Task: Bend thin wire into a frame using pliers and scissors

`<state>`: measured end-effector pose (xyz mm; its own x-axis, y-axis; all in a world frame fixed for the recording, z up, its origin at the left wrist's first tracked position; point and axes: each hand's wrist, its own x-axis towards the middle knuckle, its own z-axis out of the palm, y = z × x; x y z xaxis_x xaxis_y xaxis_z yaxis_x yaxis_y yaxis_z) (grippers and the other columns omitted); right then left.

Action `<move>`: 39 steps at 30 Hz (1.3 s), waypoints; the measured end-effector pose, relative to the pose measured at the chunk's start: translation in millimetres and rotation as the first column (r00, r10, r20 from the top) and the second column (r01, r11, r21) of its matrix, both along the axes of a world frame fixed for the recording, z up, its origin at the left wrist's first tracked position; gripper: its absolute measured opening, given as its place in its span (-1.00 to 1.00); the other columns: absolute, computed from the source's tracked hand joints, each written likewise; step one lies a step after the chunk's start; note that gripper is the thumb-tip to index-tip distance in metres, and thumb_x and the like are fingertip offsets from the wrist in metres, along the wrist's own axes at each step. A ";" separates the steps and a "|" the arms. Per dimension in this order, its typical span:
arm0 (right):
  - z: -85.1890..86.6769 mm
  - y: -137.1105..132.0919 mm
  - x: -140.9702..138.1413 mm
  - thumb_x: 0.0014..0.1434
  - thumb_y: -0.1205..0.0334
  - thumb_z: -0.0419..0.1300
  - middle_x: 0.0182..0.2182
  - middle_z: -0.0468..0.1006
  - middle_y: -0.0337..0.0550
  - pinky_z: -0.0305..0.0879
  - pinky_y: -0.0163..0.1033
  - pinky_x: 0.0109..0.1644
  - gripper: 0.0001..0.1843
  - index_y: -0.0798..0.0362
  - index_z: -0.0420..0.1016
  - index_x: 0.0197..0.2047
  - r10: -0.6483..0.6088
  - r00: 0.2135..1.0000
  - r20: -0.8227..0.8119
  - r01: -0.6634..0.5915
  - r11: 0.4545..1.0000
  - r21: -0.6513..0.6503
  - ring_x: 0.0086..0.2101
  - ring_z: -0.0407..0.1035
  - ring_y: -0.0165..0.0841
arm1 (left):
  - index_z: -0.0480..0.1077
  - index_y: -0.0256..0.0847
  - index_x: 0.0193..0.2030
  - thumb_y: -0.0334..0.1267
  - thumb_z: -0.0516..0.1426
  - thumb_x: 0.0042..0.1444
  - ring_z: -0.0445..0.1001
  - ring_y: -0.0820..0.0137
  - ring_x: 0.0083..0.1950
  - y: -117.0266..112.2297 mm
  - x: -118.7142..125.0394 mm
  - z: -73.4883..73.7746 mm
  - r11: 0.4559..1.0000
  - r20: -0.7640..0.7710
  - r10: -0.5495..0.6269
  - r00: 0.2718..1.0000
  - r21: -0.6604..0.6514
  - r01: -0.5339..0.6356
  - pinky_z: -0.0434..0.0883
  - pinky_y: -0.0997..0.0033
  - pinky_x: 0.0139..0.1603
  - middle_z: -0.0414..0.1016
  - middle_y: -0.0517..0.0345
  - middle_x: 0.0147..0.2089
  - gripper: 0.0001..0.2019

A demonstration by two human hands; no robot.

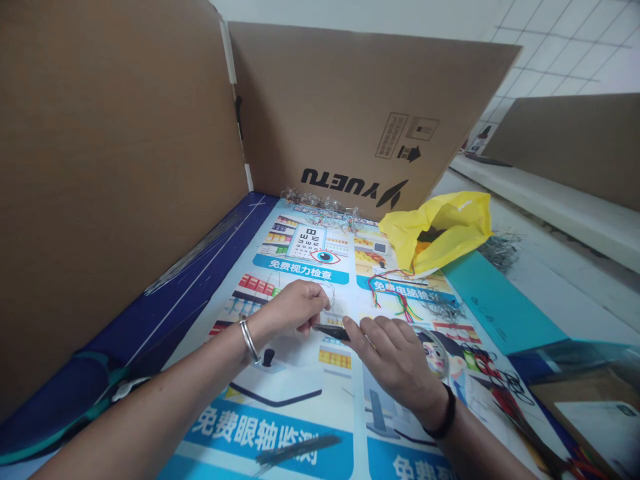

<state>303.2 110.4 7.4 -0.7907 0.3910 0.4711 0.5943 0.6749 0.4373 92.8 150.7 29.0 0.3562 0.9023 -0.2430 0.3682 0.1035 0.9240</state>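
My left hand (303, 307), with a silver bangle on the wrist, is closed in a pinch on a thin wire (331, 293), which curves up in a loop beyond the fingers. My right hand (387, 350), a black band at its wrist, is wrapped round a pair of pliers (331, 331). Only the dark, tapered jaws show; the handles are hidden in the palm. The jaw tips point left and meet the fingertips of my left hand, where the exact contact is too small to make out.
A yellow bag (440, 227) lies open at the right, beside coloured threads (405, 303). Straight wires (299, 450) lie in front, and tangled wire pieces (320, 200) at the back. Scissors (525, 427) rest at the lower right. Cardboard panels (350, 100) wall the left and back.
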 end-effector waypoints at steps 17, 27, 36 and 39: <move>-4.0 2.3 -0.3 0.15 0.39 0.12 -0.25 0.46 -0.05 0.10 -0.13 -0.26 -0.64 0.16 0.32 0.04 0.010 1.000 -0.015 -0.010 1.000 0.007 -0.27 0.27 -0.26 | 0.29 -0.23 -0.47 -0.35 -0.05 -0.03 0.19 0.58 -0.76 0.3 1.8 2.1 1.000 -0.054 -0.009 0.999 -0.015 0.008 0.12 0.61 -0.74 0.25 0.33 -0.68 -0.87; -3.1 1.1 0.1 0.15 0.37 0.12 -0.24 0.46 -0.05 0.11 -0.12 -0.26 -0.64 0.16 0.33 0.04 0.015 1.000 -0.008 -0.015 1.000 -0.004 -0.27 0.27 -0.25 | 0.31 -0.24 -0.46 -0.32 -0.04 0.00 0.19 0.58 -0.75 1.5 0.3 -2.5 1.000 -0.051 -0.026 0.998 0.001 0.026 0.11 0.60 -0.74 0.26 0.33 -0.68 -0.86; -0.7 1.0 -1.3 0.16 0.33 0.12 -0.27 0.47 -0.06 0.11 -0.13 -0.30 -0.67 0.16 0.33 0.02 0.008 1.000 -0.014 -0.009 1.000 -0.014 -0.32 0.27 -0.28 | 0.31 -0.23 -0.46 -0.33 -0.04 -0.01 0.18 0.58 -0.75 2.6 0.7 -5.5 1.000 -0.053 -0.019 0.998 0.008 0.020 0.12 0.60 -0.75 0.24 0.33 -0.69 -0.87; 0.1 0.5 -2.8 0.18 0.28 0.11 -0.32 0.46 -0.09 0.10 -0.15 -0.33 -0.69 0.15 0.33 0.01 -0.013 1.000 -0.020 0.012 0.999 -0.030 -0.35 0.26 -0.31 | 0.31 -0.23 -0.44 -0.33 -0.05 0.00 0.20 0.57 -0.73 2.5 0.9 -6.5 0.999 -0.056 -0.014 0.998 0.032 0.016 0.16 0.60 -0.73 0.25 0.33 -0.68 -0.87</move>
<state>300.4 110.9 7.5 -0.7758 0.4153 0.4750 0.6116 0.6800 0.4044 93.7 153.2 22.4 0.3569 0.9044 -0.2339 0.4203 0.0681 0.9048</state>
